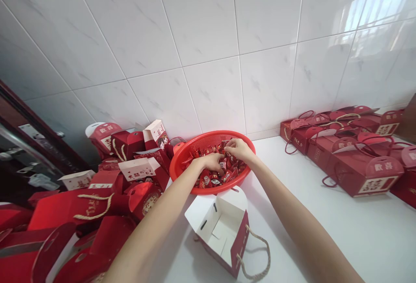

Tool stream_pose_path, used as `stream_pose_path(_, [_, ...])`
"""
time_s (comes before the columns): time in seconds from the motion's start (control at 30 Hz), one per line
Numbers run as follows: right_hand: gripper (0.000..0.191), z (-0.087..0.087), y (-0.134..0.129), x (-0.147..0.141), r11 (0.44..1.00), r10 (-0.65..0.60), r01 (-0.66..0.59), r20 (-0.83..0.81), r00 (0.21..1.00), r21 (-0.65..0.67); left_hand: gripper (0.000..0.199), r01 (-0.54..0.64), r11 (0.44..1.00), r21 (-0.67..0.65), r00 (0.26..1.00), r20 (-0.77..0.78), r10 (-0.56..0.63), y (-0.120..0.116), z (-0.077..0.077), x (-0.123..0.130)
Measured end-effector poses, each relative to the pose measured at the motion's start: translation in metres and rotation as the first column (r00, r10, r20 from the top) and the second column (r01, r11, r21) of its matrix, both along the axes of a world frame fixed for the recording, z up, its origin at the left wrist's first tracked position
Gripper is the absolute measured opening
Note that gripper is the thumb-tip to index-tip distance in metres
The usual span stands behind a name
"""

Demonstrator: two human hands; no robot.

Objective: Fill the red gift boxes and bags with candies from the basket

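Observation:
Both hands are inside a red plastic basket filled with small red-wrapped sweets. My left hand lies over the sweets at the basket's middle, fingers bent down among them; what it holds, if anything, is hidden. At the basket's right side, my right hand has its thumb and fingertips pinched together on something too small to make out. Nearer to me stands an open dark red box, white inside and empty, its top flaps spread and a rope handle hanging to the right.
Red gift boxes and bags are heaped at the left. Closed red boxes with cord handles stand in rows at the right on the white table. A white tiled wall rises behind the basket.

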State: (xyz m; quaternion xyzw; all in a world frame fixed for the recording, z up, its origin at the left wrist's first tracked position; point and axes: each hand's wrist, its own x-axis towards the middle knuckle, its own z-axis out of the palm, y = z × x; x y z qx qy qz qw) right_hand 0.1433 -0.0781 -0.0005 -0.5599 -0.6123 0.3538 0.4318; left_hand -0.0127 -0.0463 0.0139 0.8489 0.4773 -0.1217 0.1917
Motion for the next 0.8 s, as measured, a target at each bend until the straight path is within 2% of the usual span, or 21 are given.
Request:
stream_pose_path(0.1, [0.007,0.0009,-0.0015,0.0003,1.0,-0.001,0.001,-0.019,1.0,0.003,0.066,0.021,0.999,-0.031,1.0,0.021,-0.021,0.0009,-0.0004,-0.0004])
stream_pose_path(0.3, [0.009,0.0031,-0.0038,0.0004,1.0,-0.012,0.013,-0.042,0.999,0.003,0.068,0.098,0.995,0.009,0.995,0.003,-0.098,0.007,-0.0046,-0.0013])
stream_pose_path(0.4, [0.009,0.004,-0.0049,0.0005,1.0,-0.012,0.013,-0.044,0.999,0.004,0.063,0.103,0.995,-0.002,0.995,0.015,-0.103,0.0073,-0.0056,-0.0027])
stream_pose_path(0.6, [0.009,0.0052,-0.0058,0.0003,1.0,-0.008,0.008,-0.043,0.999,-0.001,0.065,0.128,0.991,-0.032,0.99,0.063,-0.126,0.0001,-0.004,-0.0003])
stream_pose_path(0.8, [0.01,0.0059,-0.0066,0.0001,1.0,0.0,-0.001,-0.042,0.999,-0.005,0.068,0.15,0.989,-0.002,0.989,0.02,-0.15,0.0002,-0.0058,0.0046])
